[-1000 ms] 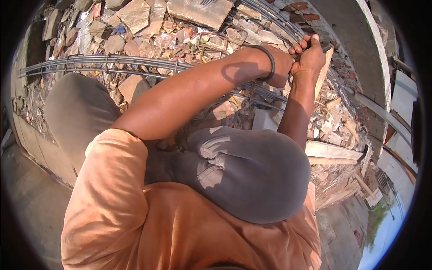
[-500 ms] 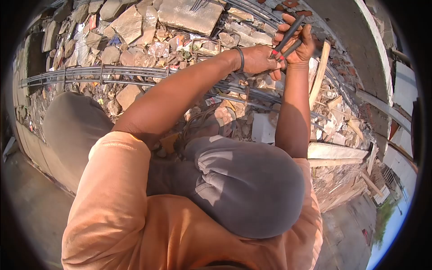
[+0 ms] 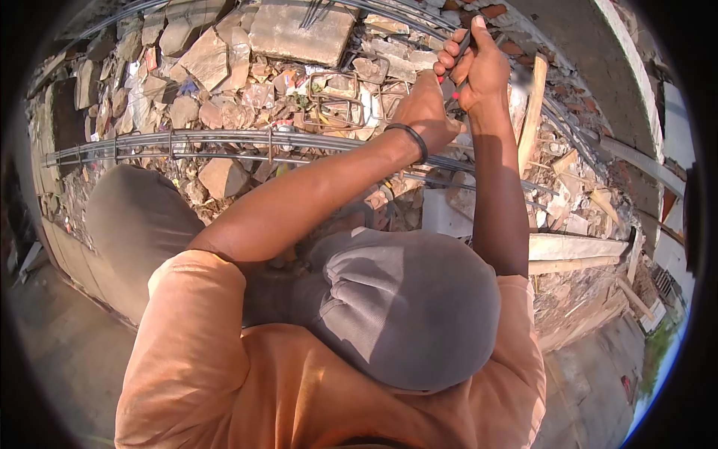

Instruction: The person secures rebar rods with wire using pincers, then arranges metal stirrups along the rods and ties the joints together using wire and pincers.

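My right hand (image 3: 485, 71) is closed around the dark handles of a pair of pliers (image 3: 465, 46) with red marks near the joint. The thumb points up along the handle. Close beside it, at the tool's lower end, is my left hand (image 3: 428, 112), with a black band on its wrist. Its fingers are bent and partly hidden, and what they pinch cannot be made out. The pliers' jaws are hidden between the hands. Just below my hands runs a bundle of long steel bars (image 3: 217, 141) tied with rectangular stirrups.
Broken rubble (image 3: 206, 60) and a large concrete slab (image 3: 299, 31) lie beyond the bars. Loose wire stirrups (image 3: 334, 101) rest on the rubble. A wooden plank (image 3: 532, 112) leans at the right, near a concrete wall edge (image 3: 636, 90). My bent knees (image 3: 411, 299) are below.
The pliers have turned and show less between my hands. My left hand has moved slightly left and down, and my right fingers have closed more around the handles. The view has shifted slightly.
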Available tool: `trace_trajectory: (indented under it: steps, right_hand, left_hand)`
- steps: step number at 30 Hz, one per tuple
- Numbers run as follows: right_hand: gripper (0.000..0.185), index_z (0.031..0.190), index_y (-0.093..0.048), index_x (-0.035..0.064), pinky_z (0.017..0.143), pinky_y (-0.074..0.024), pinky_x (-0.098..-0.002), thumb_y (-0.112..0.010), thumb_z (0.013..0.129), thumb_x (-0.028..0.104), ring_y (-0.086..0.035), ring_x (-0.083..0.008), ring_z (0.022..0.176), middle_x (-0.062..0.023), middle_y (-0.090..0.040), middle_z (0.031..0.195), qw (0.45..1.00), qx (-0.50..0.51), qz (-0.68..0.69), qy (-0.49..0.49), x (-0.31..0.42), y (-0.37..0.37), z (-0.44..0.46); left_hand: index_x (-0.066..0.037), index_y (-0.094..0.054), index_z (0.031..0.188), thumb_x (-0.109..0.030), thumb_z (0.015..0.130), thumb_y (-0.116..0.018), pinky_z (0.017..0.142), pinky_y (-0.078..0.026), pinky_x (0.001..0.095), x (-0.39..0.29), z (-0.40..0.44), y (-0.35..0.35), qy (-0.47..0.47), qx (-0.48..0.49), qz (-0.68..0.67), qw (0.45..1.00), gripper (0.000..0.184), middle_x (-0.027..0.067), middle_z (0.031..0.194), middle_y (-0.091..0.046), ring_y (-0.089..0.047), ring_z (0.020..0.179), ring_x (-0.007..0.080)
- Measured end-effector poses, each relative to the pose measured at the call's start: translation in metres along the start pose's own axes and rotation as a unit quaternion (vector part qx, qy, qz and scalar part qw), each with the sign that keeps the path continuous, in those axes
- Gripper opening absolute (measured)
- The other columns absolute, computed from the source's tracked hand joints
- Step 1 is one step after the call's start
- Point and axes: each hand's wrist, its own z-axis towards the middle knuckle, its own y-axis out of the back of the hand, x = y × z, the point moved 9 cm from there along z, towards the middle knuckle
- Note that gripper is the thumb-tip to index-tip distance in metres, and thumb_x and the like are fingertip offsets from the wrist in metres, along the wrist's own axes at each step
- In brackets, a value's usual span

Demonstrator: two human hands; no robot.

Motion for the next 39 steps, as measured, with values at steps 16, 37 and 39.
trace_trajectory:
  steps: [16,37,39]
  right_hand:
    - [0.031,0.09,-0.056,0.0051,0.053,-0.0354,-0.0262,-0.055,0.095,0.036,-0.039,-0.0084,0.059,0.0013,-0.045,0.07,0.994,0.044,0.065,0.07,0.015,0.003,-0.008]
    - [0.025,0.08,-0.052,0.007,0.048,-0.0356,-0.0249,-0.064,0.089,0.027,-0.035,-0.0067,0.048,0.0034,-0.041,0.061,0.97,-0.219,0.063,0.081,0.008,0.063,-0.025]
    - [0.025,0.079,-0.054,0.0061,0.044,-0.0337,-0.0262,-0.069,0.086,0.025,-0.038,-0.0074,0.049,0.0033,-0.042,0.062,0.928,-0.352,0.037,0.12,0.008,0.082,-0.038]
  left_hand:
    - [0.003,-0.058,0.108,-0.031,0.074,-0.08,0.083,-0.048,0.0344,0.008,0.018,-0.026,-0.025,0.297,-0.09,0.95,0.053,0.012,0.092,-0.065,-0.062,0.09,0.0198]
    - [0.002,-0.042,0.137,-0.027,0.088,-0.061,0.103,-0.042,0.0413,0.036,0.054,0.042,0.014,0.272,-0.251,0.929,0.06,0.0181,0.135,-0.051,-0.051,0.123,0.0272]
    - [0.001,-0.036,0.142,-0.014,0.076,-0.069,0.102,-0.041,0.0377,-0.005,0.013,0.019,-0.042,0.345,-0.074,0.935,0.075,0.0179,0.135,-0.052,-0.05,0.124,0.0275]
